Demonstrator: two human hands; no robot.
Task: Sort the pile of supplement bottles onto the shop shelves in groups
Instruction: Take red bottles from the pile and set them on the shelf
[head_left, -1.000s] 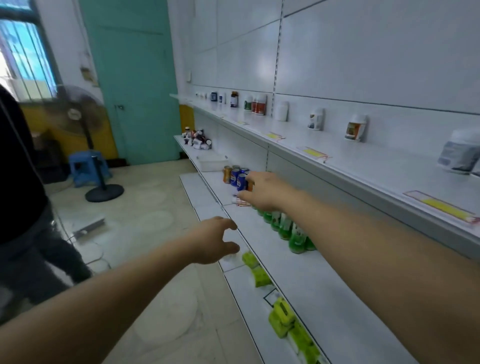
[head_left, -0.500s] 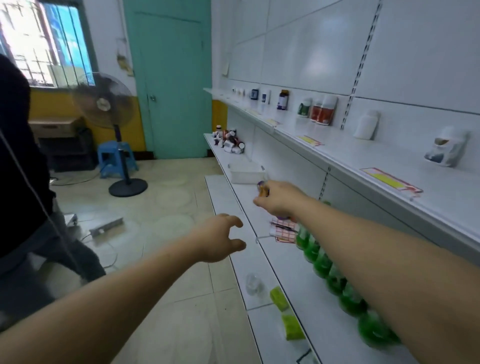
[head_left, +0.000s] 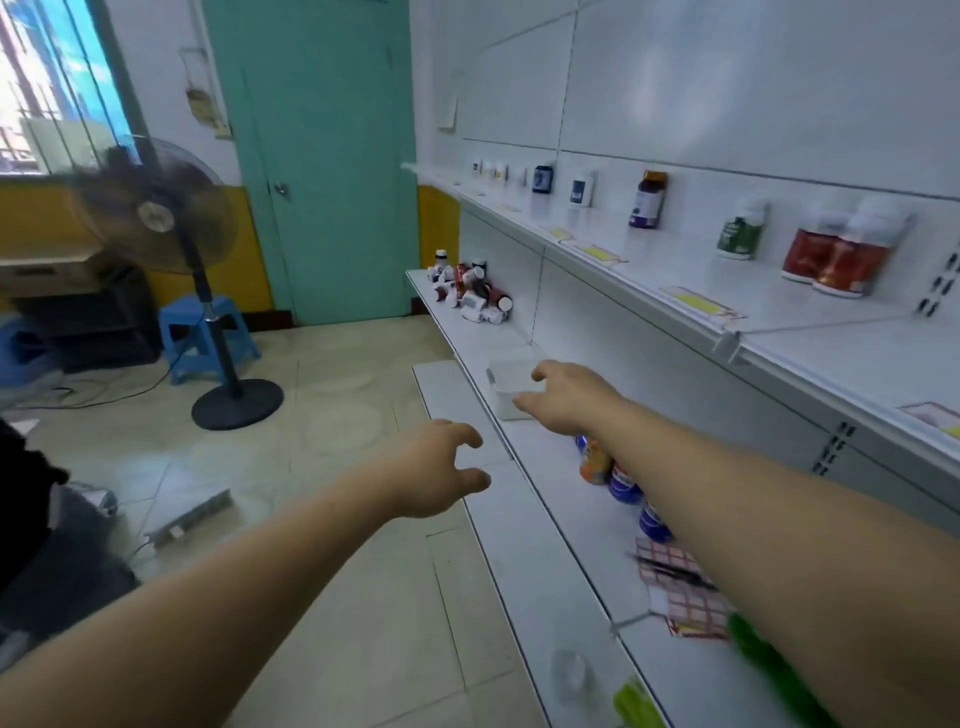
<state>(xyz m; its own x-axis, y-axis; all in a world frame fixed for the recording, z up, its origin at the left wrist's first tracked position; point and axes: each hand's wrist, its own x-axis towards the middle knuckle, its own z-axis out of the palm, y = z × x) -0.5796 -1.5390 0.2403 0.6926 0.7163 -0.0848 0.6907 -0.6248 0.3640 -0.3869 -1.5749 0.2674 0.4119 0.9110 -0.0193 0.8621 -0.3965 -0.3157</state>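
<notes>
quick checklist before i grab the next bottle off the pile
1. Right hand free: ok, open and empty, by the white tub.
2. Left hand free: ok, loosely curled, holds nothing.
3. Pile of bottles within reach: not ok, it lies at the shelf's far end, beyond both hands.
4. Path along the shelf: ok, bare between tub and pile.
5. Bottle types in the pile: cannot tell, too small.

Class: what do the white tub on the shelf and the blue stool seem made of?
White tub: probably translucent plastic, matt; its walls look milky and thin.
Blue stool: likely moulded plastic, slightly glossy; uniform colour, one-piece legs.
</notes>
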